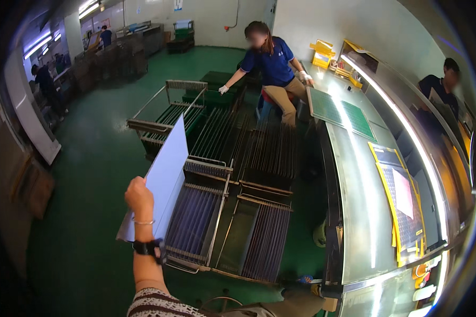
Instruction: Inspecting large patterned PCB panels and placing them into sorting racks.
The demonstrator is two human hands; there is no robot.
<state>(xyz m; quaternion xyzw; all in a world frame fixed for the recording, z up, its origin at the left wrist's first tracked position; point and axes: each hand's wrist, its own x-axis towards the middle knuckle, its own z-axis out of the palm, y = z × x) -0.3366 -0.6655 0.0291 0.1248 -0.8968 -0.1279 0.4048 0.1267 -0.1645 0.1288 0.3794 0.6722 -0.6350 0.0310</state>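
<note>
My left hand [139, 198] is closed on the left edge of a large, thin, pale bluish-white panel [166, 171]. The panel stands upright and tilted, its top corner pointing away from me. Just right of it is a metal slotted rack [194, 222] with several thin panels standing in a row. Where the panel's lower edge ends relative to that rack I cannot tell. A second slotted rack [267, 238] beside it holds several dark panels. My right hand is out of the picture.
Farther off stand an open-framed rack [166, 113] and more racked dark panels [272, 150]. A co-worker [274, 61] in white gloves sits there, touching a green board [341, 112]. To my right runs a lit metal bench [354, 211] bearing yellow-edged sheets [399, 203].
</note>
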